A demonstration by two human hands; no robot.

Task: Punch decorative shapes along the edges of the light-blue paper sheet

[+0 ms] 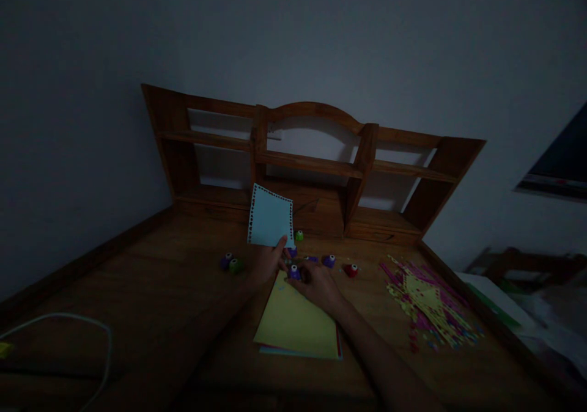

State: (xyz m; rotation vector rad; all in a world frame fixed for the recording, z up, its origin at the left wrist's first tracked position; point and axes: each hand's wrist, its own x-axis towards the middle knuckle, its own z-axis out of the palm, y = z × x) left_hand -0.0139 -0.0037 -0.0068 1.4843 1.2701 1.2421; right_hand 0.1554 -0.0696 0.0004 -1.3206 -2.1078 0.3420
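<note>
My left hand [270, 261] pinches the lower right corner of a light blue sheet of paper [271, 217]. The sheet stands tilted up, with rows of small punched holes along its left, top and right edges. My right hand [321, 286] is closed around a small purple paper punch [294, 272] with a white round top, close to the left fingers. Under the hands lies a stack of yellow paper [298, 320], with red and blue sheets showing at its edges. Dim light and the fingers hide part of the punch.
More small punches lie around: a green one [235, 266], a purple one [329, 260] and a red one [351, 270]. A pile of pink and yellow paper strips [424, 299] is at the right. A wooden shelf [312, 164] stands behind; a white cable [68, 315] lies at left.
</note>
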